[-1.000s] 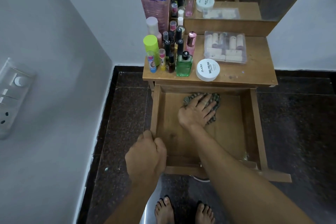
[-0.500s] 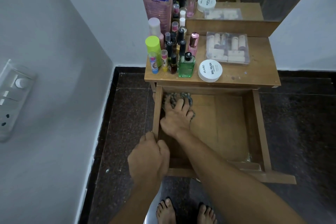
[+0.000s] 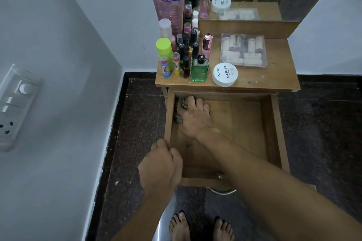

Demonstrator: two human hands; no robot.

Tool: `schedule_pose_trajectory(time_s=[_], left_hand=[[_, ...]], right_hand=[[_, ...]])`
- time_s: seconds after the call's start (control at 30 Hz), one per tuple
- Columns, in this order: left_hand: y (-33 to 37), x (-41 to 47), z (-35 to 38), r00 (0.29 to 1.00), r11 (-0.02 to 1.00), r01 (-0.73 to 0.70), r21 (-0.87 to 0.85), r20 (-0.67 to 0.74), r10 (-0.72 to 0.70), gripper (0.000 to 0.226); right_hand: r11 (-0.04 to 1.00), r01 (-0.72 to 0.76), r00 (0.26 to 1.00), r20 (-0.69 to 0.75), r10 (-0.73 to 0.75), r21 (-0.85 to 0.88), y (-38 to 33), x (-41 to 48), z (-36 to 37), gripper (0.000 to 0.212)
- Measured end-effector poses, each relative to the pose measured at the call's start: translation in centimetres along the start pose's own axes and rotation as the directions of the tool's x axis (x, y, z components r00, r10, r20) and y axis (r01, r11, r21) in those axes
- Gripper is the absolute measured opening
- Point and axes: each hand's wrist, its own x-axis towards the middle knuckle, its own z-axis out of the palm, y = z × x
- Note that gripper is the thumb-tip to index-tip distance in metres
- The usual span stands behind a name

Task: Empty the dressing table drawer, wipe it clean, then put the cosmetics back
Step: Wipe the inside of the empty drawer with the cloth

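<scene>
the open drawer [image 3: 252, 133] juts out below the counter [image 3: 274, 78], where the cosmetics [image 3: 199, 69] stand crowded at the left. the left hand [image 3: 160, 164] grips the drawer's left wall, fingers [image 3: 162, 143] curled over it. the right hand [image 3: 195, 121] presses the cloth [image 3: 178, 119] into the drawer's far left corner, fingers [image 3: 191, 101] spread flat.

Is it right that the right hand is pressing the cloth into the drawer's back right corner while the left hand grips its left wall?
No: the head view shows the right hand pressing the cloth into the drawer's back left corner; the left hand grips its left wall.
</scene>
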Motion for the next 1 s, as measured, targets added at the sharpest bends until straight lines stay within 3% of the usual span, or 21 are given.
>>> schedule_pose_trajectory(time_s=[0.2, 0.53, 0.8, 1.0], left_hand=[[0.1, 0.1, 0.0, 1.000, 1.000, -0.009, 0.005, 0.001, 0.009, 0.018], [0.0, 0.2, 0.1, 1.000, 1.000, 0.001, 0.024, -0.029, 0.000, 0.018], [0.1, 0.2, 0.2, 1.000, 0.999, -0.006, 0.045, -0.025, 0.007, 0.025], [0.2, 0.3, 0.3, 1.000, 0.998, -0.007, 0.055, -0.030, 0.009, 0.027]], right_hand=[[0.989, 0.141, 0.989, 0.044, -0.139, -0.043, 1.1, -0.9, -0.6, 0.041], [0.929, 0.349, 0.927, 0.190, -0.323, -0.127, 2.5, -1.9, -1.1, 0.064], [0.866, 0.465, 0.877, 0.223, -0.425, -0.181, 2.4, -3.7, -0.6, 0.056], [0.785, 0.598, 0.793, 0.258, -0.552, -0.160, 2.7, -4.6, -0.4, 0.052]])
